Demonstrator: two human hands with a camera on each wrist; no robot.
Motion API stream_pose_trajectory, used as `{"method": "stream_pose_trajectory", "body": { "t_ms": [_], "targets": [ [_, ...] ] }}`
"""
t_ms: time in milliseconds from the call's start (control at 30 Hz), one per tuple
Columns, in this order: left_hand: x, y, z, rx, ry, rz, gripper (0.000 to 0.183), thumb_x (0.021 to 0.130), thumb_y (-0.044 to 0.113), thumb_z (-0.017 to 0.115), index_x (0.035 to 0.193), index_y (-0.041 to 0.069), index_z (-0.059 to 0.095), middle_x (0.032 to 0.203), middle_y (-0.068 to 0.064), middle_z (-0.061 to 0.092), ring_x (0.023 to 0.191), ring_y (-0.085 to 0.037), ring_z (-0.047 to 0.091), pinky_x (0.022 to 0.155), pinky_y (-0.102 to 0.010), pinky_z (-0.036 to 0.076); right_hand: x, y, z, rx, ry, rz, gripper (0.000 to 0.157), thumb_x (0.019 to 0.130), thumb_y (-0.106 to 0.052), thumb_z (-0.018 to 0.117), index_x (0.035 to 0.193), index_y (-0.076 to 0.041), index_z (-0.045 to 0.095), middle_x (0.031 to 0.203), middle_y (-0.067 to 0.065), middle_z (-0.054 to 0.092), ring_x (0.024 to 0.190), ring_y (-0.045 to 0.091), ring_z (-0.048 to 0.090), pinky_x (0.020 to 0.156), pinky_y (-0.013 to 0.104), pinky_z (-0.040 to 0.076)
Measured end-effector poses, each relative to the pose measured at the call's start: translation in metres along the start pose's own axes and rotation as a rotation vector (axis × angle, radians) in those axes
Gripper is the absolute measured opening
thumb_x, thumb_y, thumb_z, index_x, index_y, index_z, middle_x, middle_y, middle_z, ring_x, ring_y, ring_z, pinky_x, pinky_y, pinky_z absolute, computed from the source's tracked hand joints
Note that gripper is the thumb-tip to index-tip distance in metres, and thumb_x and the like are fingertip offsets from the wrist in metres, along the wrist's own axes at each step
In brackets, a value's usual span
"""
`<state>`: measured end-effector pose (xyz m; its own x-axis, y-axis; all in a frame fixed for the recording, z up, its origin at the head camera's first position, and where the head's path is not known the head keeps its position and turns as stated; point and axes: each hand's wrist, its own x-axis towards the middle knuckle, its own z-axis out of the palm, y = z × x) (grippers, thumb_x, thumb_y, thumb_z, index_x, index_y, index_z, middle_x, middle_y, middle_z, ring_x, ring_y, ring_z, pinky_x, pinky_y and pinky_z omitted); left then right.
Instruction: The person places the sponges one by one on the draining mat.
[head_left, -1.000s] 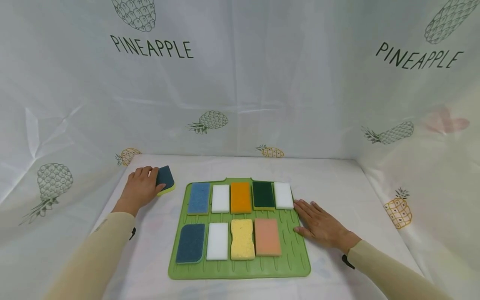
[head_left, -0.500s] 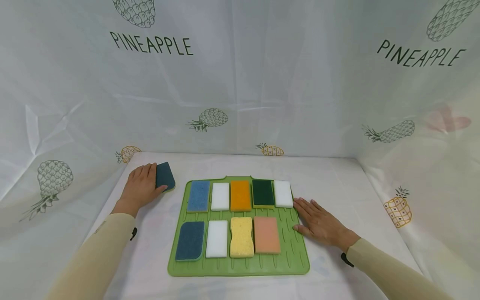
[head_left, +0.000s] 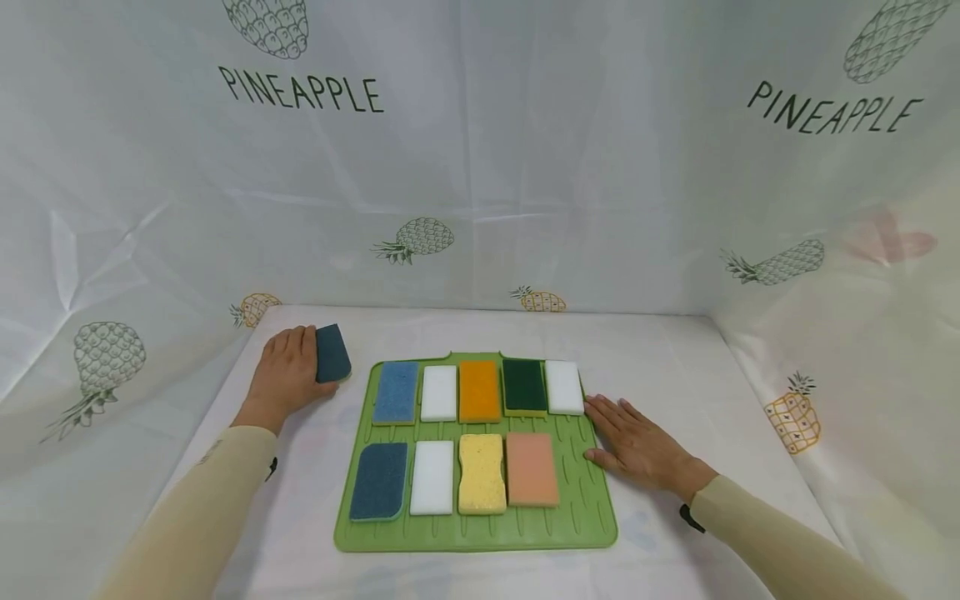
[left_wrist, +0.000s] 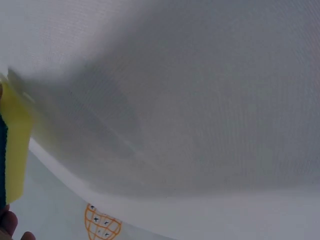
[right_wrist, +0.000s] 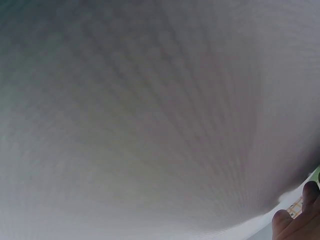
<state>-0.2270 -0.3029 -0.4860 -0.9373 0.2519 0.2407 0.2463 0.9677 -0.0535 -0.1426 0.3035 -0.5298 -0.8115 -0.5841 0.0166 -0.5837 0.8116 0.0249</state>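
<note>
At the table's far left, my left hand (head_left: pixel 287 371) grips a scouring sponge (head_left: pixel 332 354) with a dark blue pad on top. The left wrist view shows its yellow foam side (left_wrist: pixel 17 145) at the edge, between the thumb and fingertips. My right hand (head_left: pixel 637 442) rests with its fingers extended at the right edge of a green ridged mat (head_left: pixel 588 500). Its fingertips lie close to a white sponge (head_left: pixel 564 387) at the end of the back row. Only a few of its fingers (right_wrist: pixel 300 217) show in the right wrist view's corner.
The mat's back row also holds a light blue sponge (head_left: pixel 396 392), a white one (head_left: pixel 438 392), an orange one (head_left: pixel 478 392) and a dark green one (head_left: pixel 523 387). In front lie a dark blue sponge (head_left: pixel 379 481), a white one (head_left: pixel 432 477), a yellow one (head_left: pixel 482 473) and a pink one (head_left: pixel 532 469).
The sponge in my left hand has tipped, so its yellow near edge no longer shows in the head view. The left hand has shifted slightly. The right hand stays in place.
</note>
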Motion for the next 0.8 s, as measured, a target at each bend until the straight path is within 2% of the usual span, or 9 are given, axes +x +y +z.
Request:
{"method": "stream_pose_trajectory", "body": {
  "t_ms": [167,267,533,800],
  "targets": [
    [0.0043,-0.0008,-0.0011,0.025,0.156,0.058,0.116,0.06,0.054,0.086,0.138,-0.015,0.035,0.128,-0.033,0.044,0.119,-0.045,0.042,0.104,-0.059,0.036,0.0002,-0.0004,0.0015,-0.002,0.02,-0.01,0.082,0.097,-0.064,0.039,0.156,-0.008,0.025,0.162,0.009,0.025,0.148,0.029,0.027,0.118,0.051,0.026],
    [0.0067,-0.0001,-0.0026,0.031,0.199,0.081,0.114,0.058,0.054,0.087,0.135,-0.016,0.038,0.125,-0.033,0.046,0.116,-0.045,0.044,0.103,-0.058,0.038,0.0003,-0.0001,0.0018,-0.002,0.02,-0.008,0.082,0.097,-0.064,0.039,0.156,-0.008,0.025,0.162,0.009,0.025,0.148,0.028,0.027,0.118,0.051,0.026],
    [0.0086,0.0039,-0.0064,0.041,0.167,0.081,0.113,0.06,0.055,0.085,0.134,-0.016,0.037,0.124,-0.033,0.046,0.115,-0.045,0.043,0.102,-0.058,0.038,0.0004,-0.0005,0.0006,-0.004,0.014,-0.007,0.082,0.097,-0.064,0.039,0.156,-0.008,0.024,0.162,0.009,0.025,0.149,0.028,0.026,0.118,0.051,0.025],
    [0.0086,0.005,-0.0092,0.041,0.172,0.082,0.113,0.06,0.054,0.085,0.134,-0.016,0.037,0.125,-0.033,0.045,0.116,-0.045,0.042,0.101,-0.059,0.038,-0.0004,-0.0014,-0.0017,-0.004,-0.001,0.0,0.082,0.097,-0.064,0.037,0.156,-0.009,0.023,0.163,0.008,0.023,0.15,0.026,0.023,0.12,0.05,0.022]
  ]
}}
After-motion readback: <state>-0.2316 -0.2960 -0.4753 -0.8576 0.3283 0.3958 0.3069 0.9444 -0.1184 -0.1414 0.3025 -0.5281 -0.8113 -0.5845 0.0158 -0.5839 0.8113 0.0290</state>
